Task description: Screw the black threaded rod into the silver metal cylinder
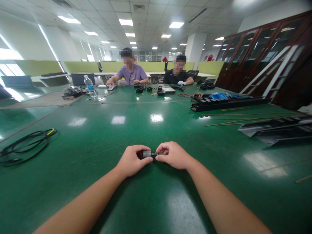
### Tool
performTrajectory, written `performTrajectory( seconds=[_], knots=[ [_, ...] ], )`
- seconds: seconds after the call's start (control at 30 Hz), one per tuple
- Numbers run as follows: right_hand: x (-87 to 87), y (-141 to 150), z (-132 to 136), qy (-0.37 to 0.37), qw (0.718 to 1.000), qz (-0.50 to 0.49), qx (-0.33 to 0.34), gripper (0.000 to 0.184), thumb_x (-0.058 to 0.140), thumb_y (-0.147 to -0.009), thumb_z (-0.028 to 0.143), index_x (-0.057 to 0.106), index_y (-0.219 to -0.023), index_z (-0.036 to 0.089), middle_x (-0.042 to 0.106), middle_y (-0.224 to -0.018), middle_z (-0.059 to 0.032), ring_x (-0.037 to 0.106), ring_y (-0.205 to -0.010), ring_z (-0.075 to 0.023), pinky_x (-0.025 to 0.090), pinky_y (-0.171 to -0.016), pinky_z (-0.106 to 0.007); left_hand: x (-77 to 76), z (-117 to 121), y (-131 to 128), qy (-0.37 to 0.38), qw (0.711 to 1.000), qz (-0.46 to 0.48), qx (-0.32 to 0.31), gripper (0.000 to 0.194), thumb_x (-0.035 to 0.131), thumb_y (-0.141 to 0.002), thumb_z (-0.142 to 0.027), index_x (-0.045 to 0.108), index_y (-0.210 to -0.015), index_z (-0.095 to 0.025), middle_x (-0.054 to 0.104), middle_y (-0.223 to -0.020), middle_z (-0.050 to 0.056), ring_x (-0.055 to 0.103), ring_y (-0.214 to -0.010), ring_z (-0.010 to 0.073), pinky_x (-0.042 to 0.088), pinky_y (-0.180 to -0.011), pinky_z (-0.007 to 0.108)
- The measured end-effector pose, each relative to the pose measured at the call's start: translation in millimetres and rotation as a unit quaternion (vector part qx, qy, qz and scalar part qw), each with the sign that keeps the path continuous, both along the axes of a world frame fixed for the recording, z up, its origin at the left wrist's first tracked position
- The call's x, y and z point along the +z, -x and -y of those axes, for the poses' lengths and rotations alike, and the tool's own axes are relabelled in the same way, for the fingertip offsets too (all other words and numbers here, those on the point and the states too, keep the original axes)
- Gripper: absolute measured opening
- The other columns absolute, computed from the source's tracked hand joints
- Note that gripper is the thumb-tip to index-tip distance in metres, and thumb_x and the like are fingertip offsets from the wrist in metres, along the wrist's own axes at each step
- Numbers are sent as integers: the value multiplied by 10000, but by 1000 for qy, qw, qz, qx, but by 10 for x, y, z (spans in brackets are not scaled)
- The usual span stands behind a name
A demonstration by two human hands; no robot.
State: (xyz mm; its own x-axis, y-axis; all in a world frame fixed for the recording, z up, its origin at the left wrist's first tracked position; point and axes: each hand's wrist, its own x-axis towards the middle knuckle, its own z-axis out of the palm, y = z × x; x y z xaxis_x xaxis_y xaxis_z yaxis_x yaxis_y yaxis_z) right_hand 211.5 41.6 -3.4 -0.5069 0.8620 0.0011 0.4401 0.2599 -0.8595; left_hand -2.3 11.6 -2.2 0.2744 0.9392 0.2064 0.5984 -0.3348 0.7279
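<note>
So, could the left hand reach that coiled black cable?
Probably yes: nothing lies between the left hand and the coiled black cable, once it lets go of the small metal cylinder shared with the right hand.

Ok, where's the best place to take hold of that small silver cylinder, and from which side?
Probably the silver barrel itself, from the left and above, where the left hand sits. It is the thickest bare part and lies roughly level, so fingers can wrap around it. The thin shaft running toward the right hand looks too slender for a firm hold.
</note>
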Motion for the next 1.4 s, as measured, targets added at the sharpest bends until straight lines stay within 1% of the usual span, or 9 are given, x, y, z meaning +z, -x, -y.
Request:
performTrajectory(
  seconds=[0.37, 0.67, 0.9, 1.03, 1.23, 1.4],
  knots=[
    [6, -7, -17, -18, 1000, -3, -7, 134, 703, -711, 215, 709, -820, 139, 633, -632, 3, 550, -568, -114, 403, -515, -203, -23, -4, 6, -10, 1000, 3, 18, 246, 768, -733, -284, 735, -969, -223, 733, -911, -4, 661, -831, 181, 478, -768, 274],
    [-6, -7, -16, -27, 1000, -5, -13, 149, 729, -682, 201, 708, -818, 142, 633, -629, 9, 553, -565, -114, 396, -507, -201, -26, 4, 21, -15, 1000, 0, 26, 238, 760, -745, -306, 737, -968, -228, 735, -915, -4, 661, -841, 186, 476, -777, 280],
    [10, -16, -13, -44, 999, 7, -16, 129, 701, -727, 239, 710, -817, 146, 627, -635, 6, 543, -566, -115, 386, -505, -209, -21, -4, 8, -11, 1000, 0, 30, 233, 748, -764, -346, 738, -964, -228, 735, -894, -9, 662, -819, 180, 477, -746, 269],
    [0, -19, -12, -62, 998, 17, -19, 122, 693, -734, 247, 708, -810, 154, 624, -627, 7, 542, -557, -116, 383, -503, -212, -9, -6, -4, -12, 1000, 1, 28, 220, 744, -771, -356, 739, -953, -233, 733, -885, -15, 660, -815, 177, 471, -744, 265],
    [5, -11, 0, -103, 994, 26, -37, 89, 694, -719, 212, 710, -793, 166, 631, -612, 14, 547, -543, -112, 376, -505, -209, 0, -2, -13, -9, 999, 3, 31, 214, 737, -779, -367, 739, -941, -228, 728, -861, -14, 652, -786, 175, 459, -719, 263],
    [-4, -9, -5, -132, 990, 34, -39, 83, 701, -712, 204, 713, -791, 180, 645, -623, 18, 558, -551, -114, 381, -511, -211, 0, 9, -11, -5, 1000, 4, 31, 219, 736, -778, -362, 741, -950, -227, 726, -840, -15, 647, -762, 172, 451, -695, 260]
  ],
)
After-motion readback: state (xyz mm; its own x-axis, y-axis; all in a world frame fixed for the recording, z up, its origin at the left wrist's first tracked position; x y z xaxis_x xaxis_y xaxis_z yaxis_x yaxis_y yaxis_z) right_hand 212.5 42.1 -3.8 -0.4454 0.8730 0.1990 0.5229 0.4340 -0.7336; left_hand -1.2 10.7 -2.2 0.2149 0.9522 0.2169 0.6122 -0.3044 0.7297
